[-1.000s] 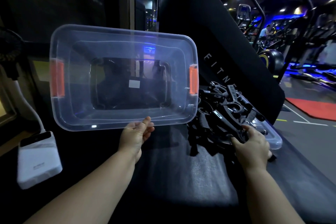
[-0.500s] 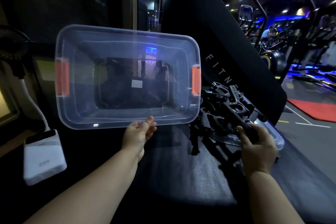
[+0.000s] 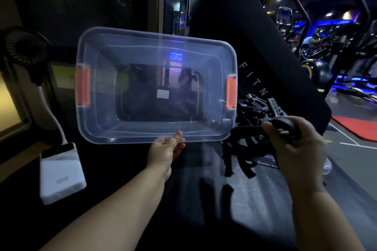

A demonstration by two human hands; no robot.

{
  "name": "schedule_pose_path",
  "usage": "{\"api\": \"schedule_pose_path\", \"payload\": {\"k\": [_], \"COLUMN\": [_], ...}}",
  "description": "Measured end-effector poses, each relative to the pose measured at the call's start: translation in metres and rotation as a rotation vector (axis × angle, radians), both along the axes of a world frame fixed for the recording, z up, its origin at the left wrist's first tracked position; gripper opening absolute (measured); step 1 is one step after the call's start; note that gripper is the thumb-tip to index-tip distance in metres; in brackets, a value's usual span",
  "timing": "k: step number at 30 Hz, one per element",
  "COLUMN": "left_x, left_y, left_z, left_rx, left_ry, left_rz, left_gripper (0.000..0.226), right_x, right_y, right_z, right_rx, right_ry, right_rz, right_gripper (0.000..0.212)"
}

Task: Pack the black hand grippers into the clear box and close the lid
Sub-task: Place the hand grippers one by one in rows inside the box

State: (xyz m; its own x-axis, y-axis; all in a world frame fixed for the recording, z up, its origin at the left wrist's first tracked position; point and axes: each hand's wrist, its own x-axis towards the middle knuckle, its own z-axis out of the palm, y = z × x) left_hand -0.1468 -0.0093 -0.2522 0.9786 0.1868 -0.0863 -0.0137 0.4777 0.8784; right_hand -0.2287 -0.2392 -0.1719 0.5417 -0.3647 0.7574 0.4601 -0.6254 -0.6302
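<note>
1. Head view: the clear box (image 3: 102, 108) is held up off the dark surface (image 3: 204, 199), tipped so that its open mouth faces the camera. Nothing lies inside it.
2. The left hand (image 3: 166, 149) is under the box's lower long rim, near the middle. Its thumb lies on the near face of the rim and its fingers (image 3: 181, 145) curl behind, so the hand grips the box by that edge.
3. One orange latch (image 3: 83, 87) sits on the box's left short end and a second orange latch (image 3: 231, 93) on its right short end.
4. The right hand (image 3: 295, 149) is just right of the box's lower right corner. Its fingers (image 3: 267, 128) are wrapped around one black hand gripper (image 3: 285, 126), which reaches toward that corner. Whether it touches the box cannot be told.
5. The pile of hand grippers (image 3: 253, 112) lies right of the box, behind the right hand, on the clear lid (image 3: 267, 162).
6. Below and left of the box is a white device (image 3: 61, 171); left of the box is a small black fan (image 3: 24, 47); behind the box's right end rises a black panel (image 3: 255, 36) lettered "FITN".
</note>
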Motion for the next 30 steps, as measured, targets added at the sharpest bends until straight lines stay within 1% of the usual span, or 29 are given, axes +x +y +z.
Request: {"api": "schedule_pose_path", "payload": {"k": [4,7,9,12,16,20,26,30], "left_x": [0.001,0.001,0.001,0.003,0.002,0.000,-0.001,-0.001], "left_y": [0.000,0.002,0.002,0.003,0.004,0.006,0.006,0.006], "left_z": [-0.001,-0.002,-0.003,-0.003,-0.003,-0.002,-0.001,-0.001], "left_rx": [-0.004,-0.004,-0.003,-0.007,-0.004,-0.025,-0.046,-0.047], "left_ry": [0.006,0.008,0.013,0.019,0.016,0.011,0.008,0.008], "left_rz": [-0.004,-0.006,-0.010,-0.012,-0.020,-0.020,-0.015,-0.021], "left_gripper": [0.019,0.020,0.020,0.020,0.021,0.020,0.017,0.018], "right_x": [0.004,0.009,0.011,0.015,0.016,0.013,0.013,0.012], "right_y": [0.027,0.042,0.051,0.060,0.068,0.070,0.064,0.063], "right_z": [-0.005,-0.017,-0.019,-0.014,-0.009,-0.009,-0.006,-0.006], "right_rx": [-0.055,-0.070,-0.110,-0.232,-0.326,-0.297,-0.200,-0.181], "right_ry": [0.246,0.394,0.444,0.493,0.641,0.700,0.841,0.850], "right_rz": [0.032,0.080,0.099,0.064,0.092,0.118,0.190,0.232], "right_gripper": [0.019,0.020,0.020,0.022,0.026,0.034,0.033,0.033]}}
